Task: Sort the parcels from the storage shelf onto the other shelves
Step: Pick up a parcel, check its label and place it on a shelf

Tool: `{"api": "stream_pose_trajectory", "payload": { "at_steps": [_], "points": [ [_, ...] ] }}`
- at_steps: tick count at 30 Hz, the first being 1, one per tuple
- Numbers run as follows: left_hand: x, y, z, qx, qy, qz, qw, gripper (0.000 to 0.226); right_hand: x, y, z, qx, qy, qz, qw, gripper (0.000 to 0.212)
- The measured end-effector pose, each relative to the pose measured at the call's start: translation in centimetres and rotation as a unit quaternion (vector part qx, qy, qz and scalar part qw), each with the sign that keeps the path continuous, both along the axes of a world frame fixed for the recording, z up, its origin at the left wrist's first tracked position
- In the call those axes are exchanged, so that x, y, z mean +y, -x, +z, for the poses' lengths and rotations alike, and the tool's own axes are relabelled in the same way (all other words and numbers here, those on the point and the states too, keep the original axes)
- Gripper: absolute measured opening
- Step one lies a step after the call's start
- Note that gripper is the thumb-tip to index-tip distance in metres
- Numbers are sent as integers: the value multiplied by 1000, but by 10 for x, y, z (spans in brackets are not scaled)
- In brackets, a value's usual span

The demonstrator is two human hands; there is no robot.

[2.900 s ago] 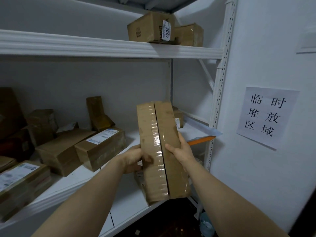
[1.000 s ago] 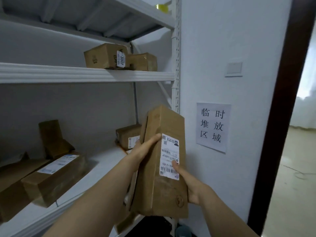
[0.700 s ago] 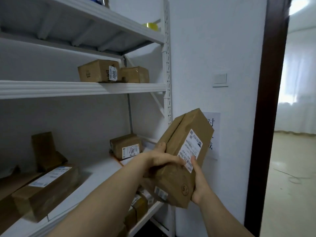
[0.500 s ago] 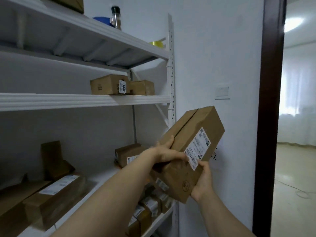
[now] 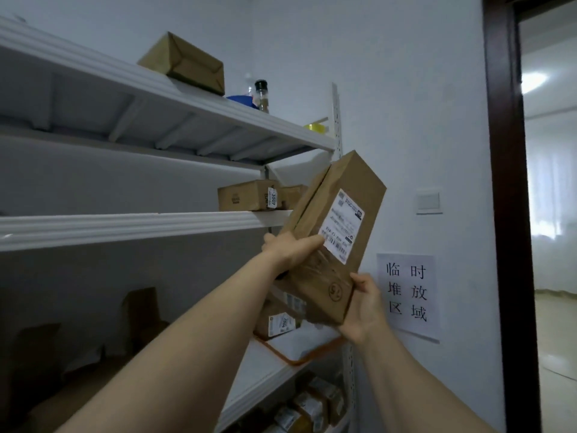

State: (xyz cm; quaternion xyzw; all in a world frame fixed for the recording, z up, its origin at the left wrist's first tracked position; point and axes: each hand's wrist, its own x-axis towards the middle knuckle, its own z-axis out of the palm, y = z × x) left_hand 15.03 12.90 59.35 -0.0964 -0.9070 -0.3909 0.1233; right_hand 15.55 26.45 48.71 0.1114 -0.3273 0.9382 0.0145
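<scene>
Item 1. White metal storage shelf (image 5: 125, 226), filling the left and centre of the view. We count four boards, with a perforated upright at the right end.

Item 2. Dark door frame (image 5: 505, 214) at far right, with a bright room beyond it.

Item 3. Brown parcel (image 5: 356, 189), long and taped. It is in the air, on no board, in front of the right upright. It is tilted with its top leaning right, level with the second board. A white shipping label (image 5: 343, 226) faces us.

Item 4. Left hand (image 5: 290, 251), clamped on the parcel's left edge, fingers laid across the front up to the label.

Item 5. Right hand (image 5: 363, 310), cupping the parcel's lower right corner, thumb on the front face.

Item 6. Paper sign (image 5: 409, 295) on the wall, printed with Chinese characters, just right of the parcel's lower end.

Item 7. Cardboard box (image 5: 184, 64) on the top board.

Item 8. Box tagged 3007 (image 5: 246, 195) on the second board; a second box (image 5: 292, 195) beside it, partly hidden by the parcel.

Item 9. Orange tray (image 5: 299, 357) on the third board, with a box tagged 2004 (image 5: 278, 320) standing at its rear edge.

Item 10. Small labelled parcels (image 5: 312, 404) on the lowest board; we cannot tell how many.

Item 11. Wall switch (image 5: 428, 201), right of the parcel.

Item 12. Jar (image 5: 261, 96) with a dark cap and a blue object (image 5: 240, 100) touching it, top board.

Item 13. Yellow tape roll (image 5: 316, 127), right end of the top board.
</scene>
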Motion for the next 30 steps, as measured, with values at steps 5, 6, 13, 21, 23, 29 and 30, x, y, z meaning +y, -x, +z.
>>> {"api": "stream_pose_trajectory", "payload": {
  "at_steps": [5, 6, 13, 21, 23, 29, 30],
  "points": [
    [-47, -24, 9, 86, -125, -8, 988, 78, -40, -16, 37, 20, -29, -27, 999, 35],
    [-57, -29, 10, 110, -131, 4, 985, 76, -49, -21, 45, 24, -34, -30, 999, 31],
    [-118, -70, 22, 153, -104, 20, 983, 67, -111, -36, 78, 71, -74, -41, 994, 26],
    [-143, -81, 16, 164, -113, -2, 980, 92, -145, -51, 100, 45, -22, -50, 997, 17],
    [-143, -77, 15, 162, -104, 5, 981, 94, -147, -48, 107, 54, -12, -47, 997, 13],
    [-147, -54, 28, 242, -103, 113, 958, 77, -149, -16, 130, 82, -39, -57, 994, 33],
    [-147, -47, 31, 256, -103, 124, 953, 75, -149, -6, 134, 94, -48, -71, 992, 42]
  ]
}}
